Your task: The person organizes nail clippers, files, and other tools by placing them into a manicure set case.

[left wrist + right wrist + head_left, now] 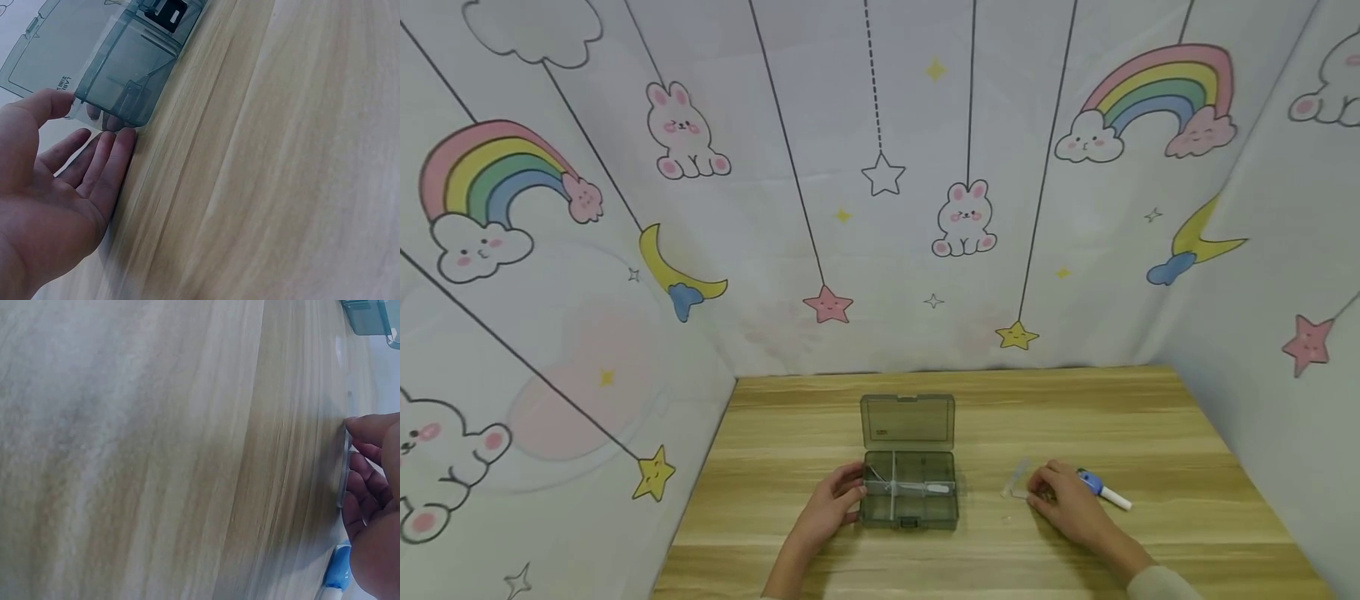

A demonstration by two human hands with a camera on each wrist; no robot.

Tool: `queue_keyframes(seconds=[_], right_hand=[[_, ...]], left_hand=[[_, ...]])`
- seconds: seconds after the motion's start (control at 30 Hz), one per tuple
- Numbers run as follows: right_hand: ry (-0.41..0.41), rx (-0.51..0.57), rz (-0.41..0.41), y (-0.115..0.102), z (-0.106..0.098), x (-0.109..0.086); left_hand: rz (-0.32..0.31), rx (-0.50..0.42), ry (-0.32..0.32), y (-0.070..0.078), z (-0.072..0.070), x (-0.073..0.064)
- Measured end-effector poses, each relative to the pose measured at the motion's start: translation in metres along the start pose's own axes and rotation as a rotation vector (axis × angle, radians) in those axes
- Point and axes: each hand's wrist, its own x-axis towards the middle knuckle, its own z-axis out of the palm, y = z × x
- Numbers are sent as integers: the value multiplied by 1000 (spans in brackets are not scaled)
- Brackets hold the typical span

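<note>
A translucent grey-green compartment box [910, 492] stands with its lid [907, 421] raised at the back. Inside lies a thin item with a white end [937, 488], across the dividers. My left hand [826, 506] is at the box's left end; in the left wrist view its thumb touches the rim and its loosely bent fingers rest against the end wall. To the right of the box, my right hand [1067, 502] is low over the table. In the right wrist view it pinches a thin, clear strip [344, 469] by its edges, close to the tabletop.
A blue tool with a white end [1105, 490] lies just right of my right hand. Another clear, thin piece [1017, 478] lies between the box and that hand. A tiny clear piece [1007, 520] is nearer me. Printed cloth walls [880, 250] enclose the wood-grain table [775, 417].
</note>
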Motion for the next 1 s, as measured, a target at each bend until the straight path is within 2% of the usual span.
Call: queue_keyframes(seconds=[0.43, 0.67, 1.0], right_hand=[[-24, 61, 67, -6, 2, 0], [-17, 74, 77, -7, 3, -2], [-55, 125, 81, -7, -3, 1]], left_hand=[[3, -10, -1, -1, -1, -1], [-1, 0, 1, -2, -1, -1], [5, -6, -4, -4, -1, 3]])
